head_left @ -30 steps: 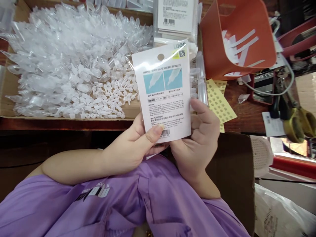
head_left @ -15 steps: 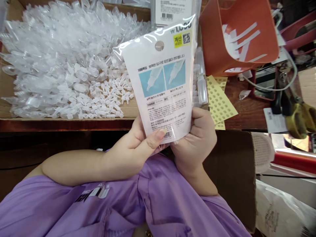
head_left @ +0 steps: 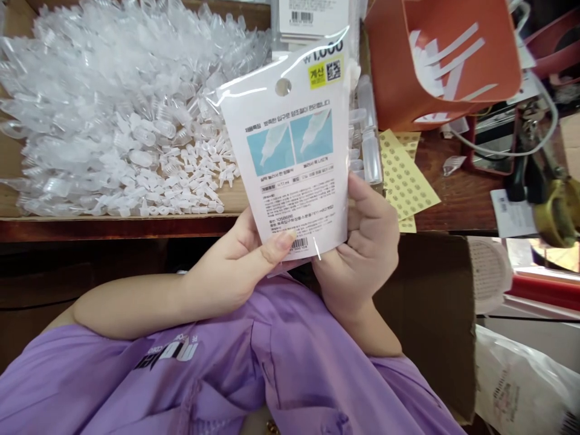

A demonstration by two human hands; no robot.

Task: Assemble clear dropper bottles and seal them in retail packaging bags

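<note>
Both my hands hold a clear plastic bag with a white printed card (head_left: 294, 157) inside it, upright in front of my chest. My left hand (head_left: 233, 272) pinches the card's lower left corner, thumb on its face. My right hand (head_left: 367, 241) grips the lower right edge, fingers curled behind and thumb along the side. The card shows two blue pictures, text, a barcode and a yellow sticker near its hang hole.
A cardboard tray (head_left: 13, 202) at the left is heaped with clear plastic bottles (head_left: 104, 90) and small white caps (head_left: 190, 187). An orange bin (head_left: 435, 60) with white strips stands at the upper right. Yellow sticker sheets (head_left: 408, 187), scissors (head_left: 553, 205) and a stack of printed cards (head_left: 312, 18) lie nearby.
The bag with the card has risen and tilted a little to the left; the card now sits fully inside the bag. Both hands keep their grip.
</note>
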